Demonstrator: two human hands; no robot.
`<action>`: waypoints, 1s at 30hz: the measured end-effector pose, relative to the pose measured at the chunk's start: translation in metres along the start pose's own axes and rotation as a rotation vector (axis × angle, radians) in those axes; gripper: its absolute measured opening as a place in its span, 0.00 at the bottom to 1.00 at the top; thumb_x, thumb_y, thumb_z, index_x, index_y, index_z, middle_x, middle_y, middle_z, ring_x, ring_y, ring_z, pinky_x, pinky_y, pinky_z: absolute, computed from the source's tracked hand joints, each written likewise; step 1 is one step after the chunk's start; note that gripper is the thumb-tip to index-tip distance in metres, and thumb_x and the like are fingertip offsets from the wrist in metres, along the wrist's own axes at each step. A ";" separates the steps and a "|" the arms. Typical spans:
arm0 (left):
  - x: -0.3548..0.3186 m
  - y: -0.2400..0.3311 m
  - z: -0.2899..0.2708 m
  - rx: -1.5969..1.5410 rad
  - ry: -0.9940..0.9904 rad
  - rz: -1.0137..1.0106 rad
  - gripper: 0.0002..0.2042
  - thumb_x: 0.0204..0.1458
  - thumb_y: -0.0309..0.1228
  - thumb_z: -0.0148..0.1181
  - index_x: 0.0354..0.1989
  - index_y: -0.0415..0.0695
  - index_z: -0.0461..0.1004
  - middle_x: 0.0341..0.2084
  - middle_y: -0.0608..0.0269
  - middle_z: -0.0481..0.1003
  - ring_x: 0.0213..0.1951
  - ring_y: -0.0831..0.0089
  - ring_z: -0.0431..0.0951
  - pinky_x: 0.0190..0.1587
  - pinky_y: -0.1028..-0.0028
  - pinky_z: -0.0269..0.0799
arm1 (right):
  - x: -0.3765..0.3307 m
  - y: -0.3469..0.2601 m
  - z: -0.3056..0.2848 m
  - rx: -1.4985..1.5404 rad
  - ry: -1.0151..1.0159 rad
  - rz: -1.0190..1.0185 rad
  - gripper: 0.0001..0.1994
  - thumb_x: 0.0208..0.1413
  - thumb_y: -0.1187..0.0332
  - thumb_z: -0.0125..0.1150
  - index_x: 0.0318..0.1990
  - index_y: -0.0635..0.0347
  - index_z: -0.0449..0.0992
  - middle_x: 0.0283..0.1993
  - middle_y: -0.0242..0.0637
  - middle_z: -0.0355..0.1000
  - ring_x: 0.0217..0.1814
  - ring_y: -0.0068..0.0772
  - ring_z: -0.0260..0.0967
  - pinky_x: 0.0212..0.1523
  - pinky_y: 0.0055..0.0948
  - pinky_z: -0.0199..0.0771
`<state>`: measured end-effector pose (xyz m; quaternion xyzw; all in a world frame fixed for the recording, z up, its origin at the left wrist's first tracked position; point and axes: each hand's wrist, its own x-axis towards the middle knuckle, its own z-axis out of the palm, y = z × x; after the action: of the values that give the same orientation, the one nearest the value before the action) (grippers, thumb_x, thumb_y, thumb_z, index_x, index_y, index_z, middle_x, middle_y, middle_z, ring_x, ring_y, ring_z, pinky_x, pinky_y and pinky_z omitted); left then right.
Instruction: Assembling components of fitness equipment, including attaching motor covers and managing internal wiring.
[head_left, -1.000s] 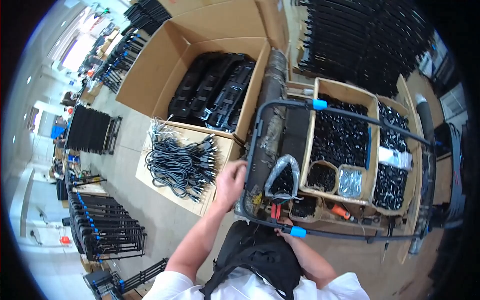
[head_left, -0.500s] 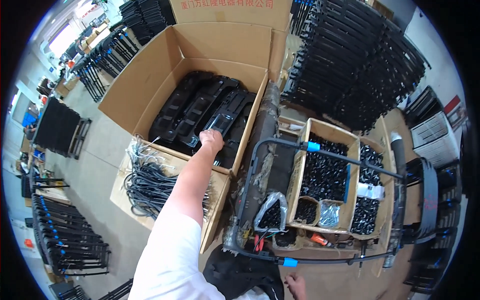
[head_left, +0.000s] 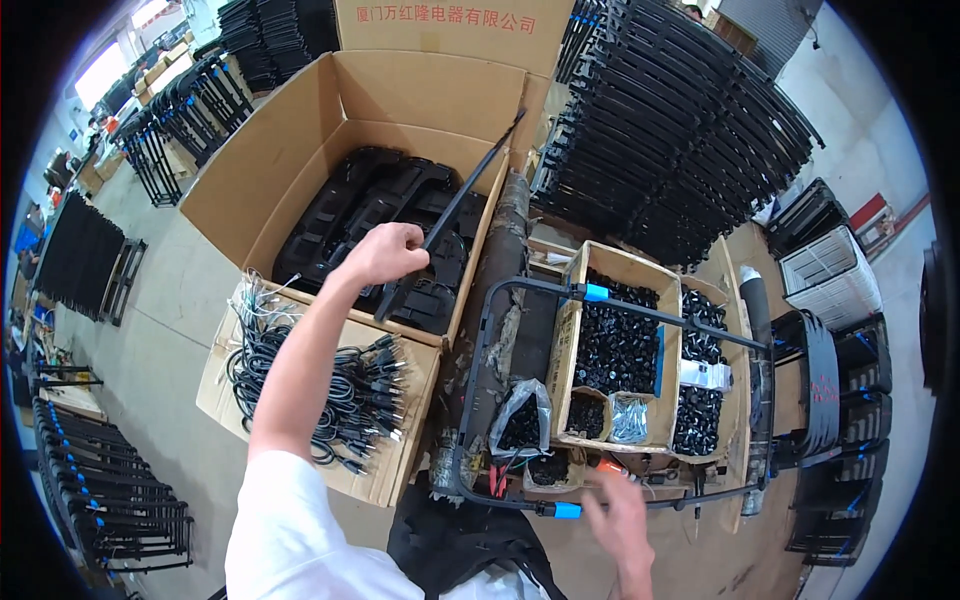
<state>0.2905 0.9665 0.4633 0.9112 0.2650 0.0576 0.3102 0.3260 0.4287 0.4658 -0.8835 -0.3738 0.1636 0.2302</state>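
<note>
My left hand (head_left: 392, 252) is closed on a long black plastic panel (head_left: 462, 195), seen nearly edge-on and tilted above the open cardboard box (head_left: 255, 185). Inside that box lie several more black moulded panels (head_left: 345, 205). My right hand (head_left: 618, 518) is held over the near bar of a black tubular frame (head_left: 468, 400), its fingers apart and nothing in them. Blue clips (head_left: 567, 510) sit on the frame's bars. The frame rests across a padded support (head_left: 508, 250) and a parts tray.
The wooden tray (head_left: 572, 345) holds small black parts and silver pins, with red-handled pliers (head_left: 498, 478) nearby. Bundled black cables (head_left: 350, 390) lie on cardboard at the left. Stacked black frames (head_left: 680, 120) stand behind, and more racks (head_left: 110, 490) stand at the left.
My left hand has lifted a black panel out of the box and turned it edge-on. My right hand has risen from the lower edge to the frame's near bar.
</note>
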 end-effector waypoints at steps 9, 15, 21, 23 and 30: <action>-0.158 0.098 -0.019 -0.619 -0.733 0.289 0.13 0.54 0.37 0.64 0.32 0.37 0.77 0.22 0.70 0.73 0.27 0.82 0.71 0.31 0.75 0.66 | 0.132 -0.110 -0.067 -0.348 0.166 -0.665 0.43 0.39 0.50 0.81 0.65 0.57 0.72 0.69 0.46 0.67 0.74 0.52 0.62 0.73 0.55 0.53; -0.182 0.025 0.078 -2.235 -0.351 -0.194 0.21 0.73 0.45 0.45 0.56 0.37 0.73 0.46 0.53 0.79 0.41 0.66 0.81 0.43 0.68 0.80 | 0.093 -0.047 -0.004 0.317 -0.303 -0.106 0.27 0.56 0.52 0.74 0.53 0.65 0.77 0.47 0.46 0.80 0.51 0.42 0.78 0.53 0.38 0.77; -0.236 0.042 0.181 -1.329 0.274 -0.250 0.31 0.76 0.52 0.31 0.68 0.37 0.67 0.65 0.50 0.72 0.67 0.60 0.70 0.70 0.60 0.61 | 0.121 -0.005 0.124 1.053 -0.006 0.212 0.18 0.70 0.65 0.59 0.60 0.70 0.73 0.54 0.42 0.77 0.54 0.29 0.73 0.59 0.31 0.71; -0.247 0.036 0.212 -1.086 0.296 -0.271 0.31 0.76 0.49 0.31 0.74 0.35 0.60 0.71 0.49 0.65 0.73 0.60 0.63 0.75 0.62 0.54 | 0.137 0.006 0.165 1.099 -0.003 0.251 0.18 0.71 0.65 0.59 0.60 0.69 0.73 0.54 0.41 0.77 0.55 0.30 0.73 0.60 0.32 0.71; -0.275 0.031 0.286 -0.639 0.289 -0.229 0.31 0.70 0.41 0.47 0.73 0.29 0.57 0.69 0.32 0.63 0.73 0.44 0.62 0.75 0.58 0.54 | 0.154 0.010 0.218 1.143 0.057 0.350 0.19 0.70 0.62 0.60 0.61 0.65 0.73 0.58 0.41 0.75 0.60 0.34 0.70 0.63 0.37 0.69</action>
<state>0.1466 0.6502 0.2687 0.7152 0.3749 0.2304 0.5430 0.3338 0.5975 0.2592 -0.6722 -0.0691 0.3507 0.6484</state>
